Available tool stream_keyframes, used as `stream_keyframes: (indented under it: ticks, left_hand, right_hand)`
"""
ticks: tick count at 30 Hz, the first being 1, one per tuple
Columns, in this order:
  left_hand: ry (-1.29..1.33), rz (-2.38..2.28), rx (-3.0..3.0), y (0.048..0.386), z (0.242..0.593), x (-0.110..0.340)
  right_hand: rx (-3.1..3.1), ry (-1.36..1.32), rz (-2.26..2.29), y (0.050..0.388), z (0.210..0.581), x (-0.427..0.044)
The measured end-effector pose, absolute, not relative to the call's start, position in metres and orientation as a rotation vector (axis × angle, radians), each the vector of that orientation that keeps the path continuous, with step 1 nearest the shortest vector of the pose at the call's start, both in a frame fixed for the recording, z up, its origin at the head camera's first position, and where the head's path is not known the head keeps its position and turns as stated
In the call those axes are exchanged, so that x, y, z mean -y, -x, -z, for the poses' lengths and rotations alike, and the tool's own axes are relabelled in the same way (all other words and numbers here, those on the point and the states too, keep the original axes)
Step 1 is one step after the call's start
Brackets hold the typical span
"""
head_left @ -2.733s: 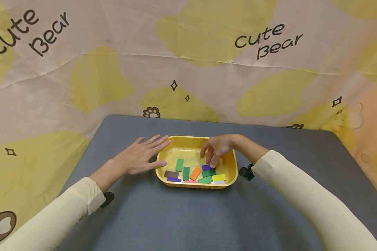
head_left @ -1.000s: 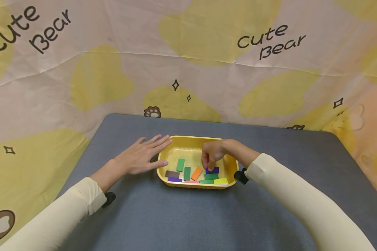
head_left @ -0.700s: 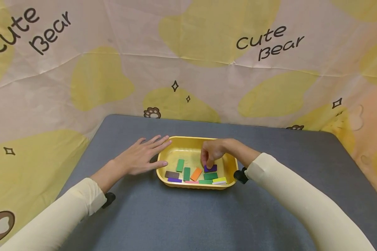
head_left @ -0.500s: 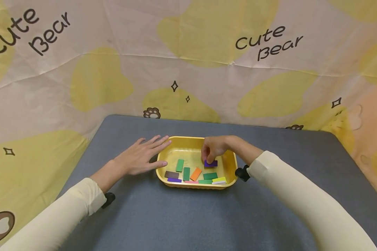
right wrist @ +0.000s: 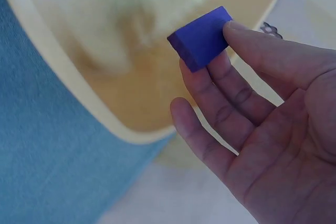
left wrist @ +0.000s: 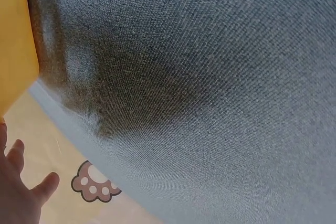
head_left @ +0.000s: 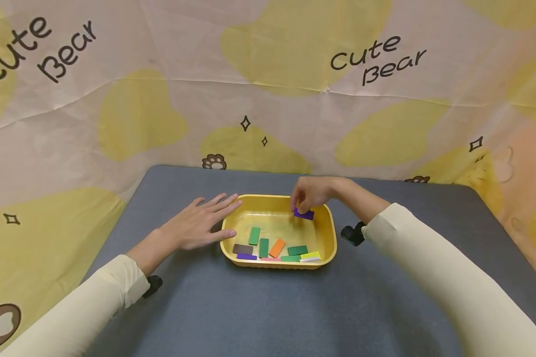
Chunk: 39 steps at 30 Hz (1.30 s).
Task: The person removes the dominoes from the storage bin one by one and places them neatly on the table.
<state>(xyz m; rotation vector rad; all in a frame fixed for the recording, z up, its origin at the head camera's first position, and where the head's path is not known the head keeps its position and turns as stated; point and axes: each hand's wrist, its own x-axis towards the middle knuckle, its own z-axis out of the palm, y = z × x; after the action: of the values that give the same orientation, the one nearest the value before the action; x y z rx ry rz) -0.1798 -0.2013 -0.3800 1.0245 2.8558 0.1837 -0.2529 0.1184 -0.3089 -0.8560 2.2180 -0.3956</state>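
My right hand [head_left: 312, 192] pinches a purple block [head_left: 304, 214] over the back right of the yellow tray [head_left: 277, 265]. In the right wrist view the thumb and fingers of the right hand [right wrist: 262, 103] hold the purple block [right wrist: 202, 39] by one end, above the tray. My left hand [head_left: 199, 221] lies spread at the tray's left rim, fingers extended. In the tray's front part lie an orange block [head_left: 277, 248], a brown block [head_left: 243, 249], a yellow block [head_left: 310, 255], another purple block [head_left: 246, 257] and several green ones, one of them a green block [head_left: 254, 236] farther back.
The tray stands on a grey cloth-covered table [head_left: 268, 312]. Behind it hangs a patterned curtain [head_left: 290, 64] with yellow patches and lettering. In the left wrist view the tray's wall [left wrist: 16, 40] shows at the left edge.
The right hand has taken hold of the purple block, lifted it off the others and carried it toward the back of the tray. The left hand stays at the left rim.
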Motion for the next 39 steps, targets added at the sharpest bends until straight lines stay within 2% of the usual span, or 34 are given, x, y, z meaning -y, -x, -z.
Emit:
stream_keyframes:
  ticks: [16, 39]
  left_hand:
    - [-1.034, -0.17, -2.86, 0.18, 0.38, 0.202]
    - [-1.032, -0.162, -2.858, 0.179, 0.377, 0.2]
  right_hand:
    - [-2.357, 0.772, 0.695, 0.268, 0.285, -0.164]
    - [-2.465, 0.63, 0.757, 0.267, 0.318, -0.218]
